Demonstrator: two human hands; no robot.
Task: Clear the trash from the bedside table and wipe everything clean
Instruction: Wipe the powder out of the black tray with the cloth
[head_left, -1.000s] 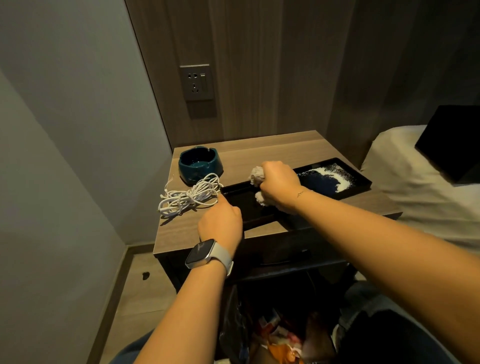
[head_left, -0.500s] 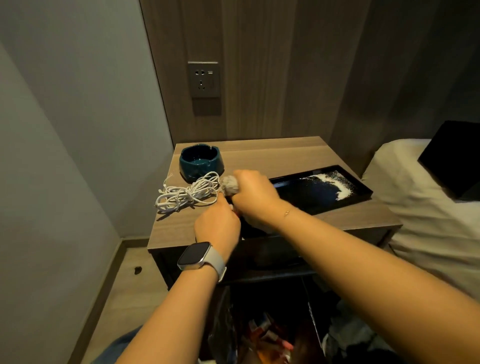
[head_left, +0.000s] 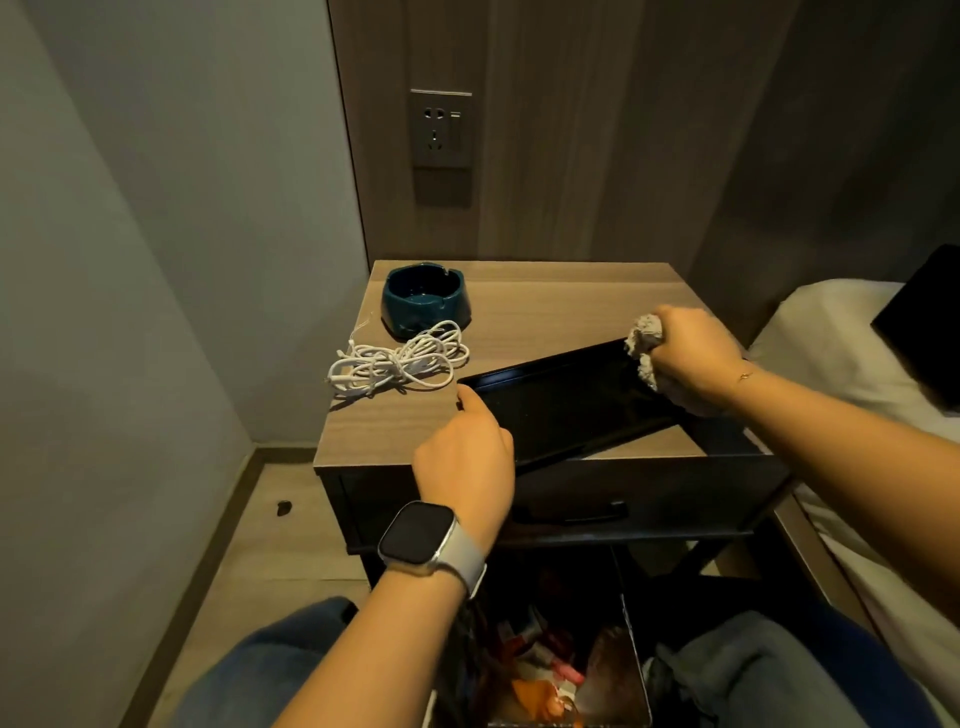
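Nearby, an ashtray (head_left: 425, 297) and coiled cable (head_left: 399, 359) flank the tray (head_left: 563, 402); right hand (head_left: 693, 353) clutches a rag (head_left: 644, 335).

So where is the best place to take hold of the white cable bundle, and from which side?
Grip the white cable bundle at its tied middle, coming from above. The loops fan out toward the ashtray and loose ends trail left, so the waist probably lifts everything together.

Right end of flat black rectangular tray (head_left: 561, 402) behind right hand (head_left: 693, 353) and crumpled grey cloth (head_left: 643, 332); dark bin's (head_left: 636, 670) litter indistinct.
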